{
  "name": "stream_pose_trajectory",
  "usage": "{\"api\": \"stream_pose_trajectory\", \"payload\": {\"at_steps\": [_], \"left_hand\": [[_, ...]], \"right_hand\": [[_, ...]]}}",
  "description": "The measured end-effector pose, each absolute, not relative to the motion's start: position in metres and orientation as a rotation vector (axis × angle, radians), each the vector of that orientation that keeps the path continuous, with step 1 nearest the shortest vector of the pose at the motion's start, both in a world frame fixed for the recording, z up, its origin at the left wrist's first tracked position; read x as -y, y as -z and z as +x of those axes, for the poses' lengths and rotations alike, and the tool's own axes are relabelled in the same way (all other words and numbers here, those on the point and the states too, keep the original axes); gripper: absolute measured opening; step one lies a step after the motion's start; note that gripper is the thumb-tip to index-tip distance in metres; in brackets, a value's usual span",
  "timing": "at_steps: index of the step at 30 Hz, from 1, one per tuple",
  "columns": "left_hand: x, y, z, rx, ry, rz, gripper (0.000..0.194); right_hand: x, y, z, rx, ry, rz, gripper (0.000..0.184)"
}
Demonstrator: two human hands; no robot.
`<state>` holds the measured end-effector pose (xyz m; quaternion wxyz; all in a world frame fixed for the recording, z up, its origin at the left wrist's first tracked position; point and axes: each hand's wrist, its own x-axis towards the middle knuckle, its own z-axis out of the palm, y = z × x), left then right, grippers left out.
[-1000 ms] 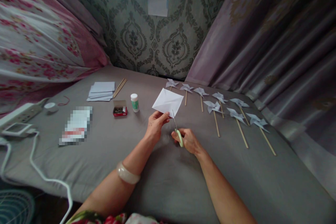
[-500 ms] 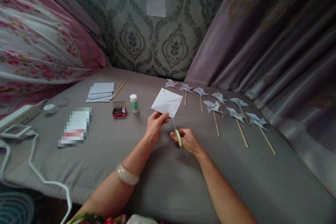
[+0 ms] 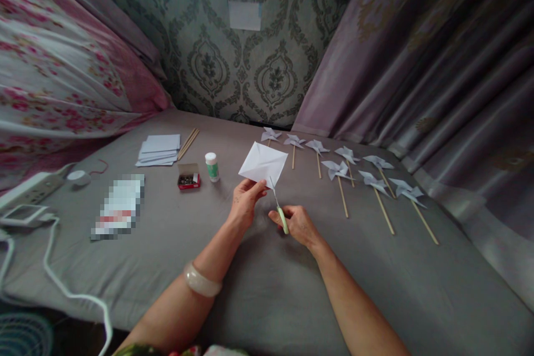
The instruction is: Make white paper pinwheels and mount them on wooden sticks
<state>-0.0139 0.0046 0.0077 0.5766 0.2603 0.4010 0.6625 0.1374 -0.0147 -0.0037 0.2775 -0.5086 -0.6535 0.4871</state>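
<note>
Between thumb and fingers, my left hand [image 3: 246, 198] pinches a white square of paper [image 3: 263, 162] by its near edge; fold creases cross it. My right hand [image 3: 297, 225] is closed round the pale green handles of a pair of scissors [image 3: 282, 219]. The thin blades reach up to the paper's near corner, just right of my left thumb, and overlap its edge. Both hands are raised over the grey sheet [image 3: 267, 289]. Past them to the right lie several white paper pinwheels [image 3: 336, 170] on wooden sticks.
Left of my hands stand a glue bottle [image 3: 212, 168] and an open red box [image 3: 189, 179] of small metal pieces. Behind them are stacked paper [image 3: 158, 150] and wooden sticks [image 3: 188, 144]. A blurred packet [image 3: 120, 206], a power strip [image 3: 35, 190] and a white cable [image 3: 62, 286] lie farther left.
The view has shifted slightly. The scissor blades look closer together at the paper's corner, while both hands keep their holds.
</note>
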Motion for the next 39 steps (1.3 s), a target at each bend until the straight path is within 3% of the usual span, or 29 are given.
{"api": "stream_pose_trajectory", "payload": {"at_steps": [25,39], "left_hand": [[-0.0054,-0.0082,-0.0134,-0.906,-1.562,0.598,0.033],[-0.0034,-0.0064,-0.0097,-0.918,-1.538,0.658,0.027]], "right_hand": [[0.0143,0.0035,0.1338,1.756,-1.166,-1.441,0.049],[0.0139,0.0064,0.1323,1.638,-1.252,-1.413,0.048]]}}
